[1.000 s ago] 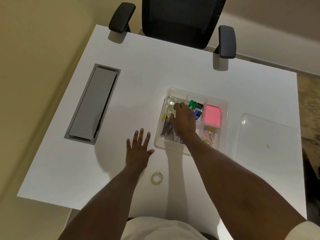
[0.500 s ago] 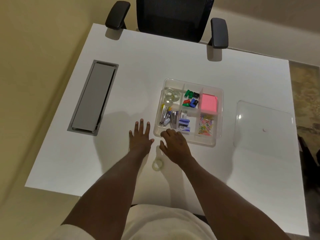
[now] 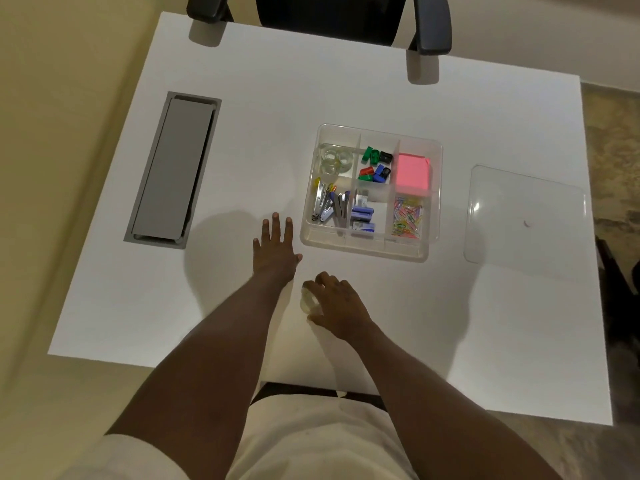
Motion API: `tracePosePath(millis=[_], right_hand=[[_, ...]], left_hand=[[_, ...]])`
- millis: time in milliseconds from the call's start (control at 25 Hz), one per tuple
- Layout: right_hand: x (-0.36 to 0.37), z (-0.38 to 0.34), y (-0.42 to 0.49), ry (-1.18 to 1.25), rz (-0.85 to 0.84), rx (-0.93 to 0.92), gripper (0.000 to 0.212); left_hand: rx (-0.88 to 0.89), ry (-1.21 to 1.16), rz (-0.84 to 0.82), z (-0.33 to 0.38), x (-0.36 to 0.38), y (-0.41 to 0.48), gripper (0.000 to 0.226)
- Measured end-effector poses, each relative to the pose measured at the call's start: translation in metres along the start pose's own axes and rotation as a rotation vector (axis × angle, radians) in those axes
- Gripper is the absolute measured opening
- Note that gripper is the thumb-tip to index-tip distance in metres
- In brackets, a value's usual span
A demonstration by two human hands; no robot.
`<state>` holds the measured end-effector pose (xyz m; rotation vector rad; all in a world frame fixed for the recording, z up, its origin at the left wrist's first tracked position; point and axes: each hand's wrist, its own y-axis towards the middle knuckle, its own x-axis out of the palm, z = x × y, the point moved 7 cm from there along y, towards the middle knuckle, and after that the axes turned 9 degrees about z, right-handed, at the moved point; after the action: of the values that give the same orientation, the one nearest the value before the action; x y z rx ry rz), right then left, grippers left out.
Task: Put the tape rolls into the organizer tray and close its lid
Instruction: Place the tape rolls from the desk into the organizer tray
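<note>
A clear organizer tray (image 3: pixel 435 157) sits mid-table with its lid off. Its far-left compartment holds clear tape rolls (image 3: pixel 335 160). The other compartments hold sharpeners, pink sticky notes, staplers, staple boxes and paper clips. The transparent lid (image 3: pixel 526 216) lies flat on the table to the right of the tray. One clear tape roll (image 3: pixel 307 301) lies near the table's front edge. My right hand (image 3: pixel 337 306) covers it, fingers curled around its rim. My left hand (image 3: pixel 276 249) rests flat on the table, fingers spread, just left of the tray's near corner.
A grey cable hatch (image 3: pixel 173 169) is set into the white table (image 3: pixel 242 98) at the left. A black office chair (image 3: pixel 329 15) stands at the far edge. The wall runs along the left side.
My right hand has drawn back from the tray's far-left compartment to the front of the table and come down on the loose tape roll. My left hand has stayed flat.
</note>
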<state>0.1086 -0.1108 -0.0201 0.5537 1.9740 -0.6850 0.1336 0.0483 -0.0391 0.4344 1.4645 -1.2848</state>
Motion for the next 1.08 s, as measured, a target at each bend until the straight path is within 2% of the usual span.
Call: tracePosePath(millis=[120,240,360,640,840,1080], right_hand=[[-0.002,-0.008,0.001,-0.043,0.029,-0.027,0.052],[-0.017,-0.004,0.010,-0.010,0.107,-0.019,0.054],[-0.071,0.015,0.040,-0.046,0.241,0.024,0.056],[-0.128,0.042,0.078,-0.047,0.384,0.091,0.054],[-0.170,0.065,0.127,-0.107,0.422,0.132,0.053],[-0.180,0.084,0.175,-0.253,0.359,0.225,0.047]], left_hand=[[0.001,-0.002,0.006,-0.005,0.004,-0.006,0.090],[-0.015,-0.005,0.027,-0.011,0.005,-0.007,0.089],[0.018,-0.033,0.103,0.000,-0.021,0.014,0.089],[0.005,-0.025,0.057,0.002,0.002,-0.009,0.089],[0.001,-0.027,0.059,0.000,-0.002,-0.005,0.089],[-0.017,-0.058,0.045,-0.001,-0.001,-0.002,0.091]])
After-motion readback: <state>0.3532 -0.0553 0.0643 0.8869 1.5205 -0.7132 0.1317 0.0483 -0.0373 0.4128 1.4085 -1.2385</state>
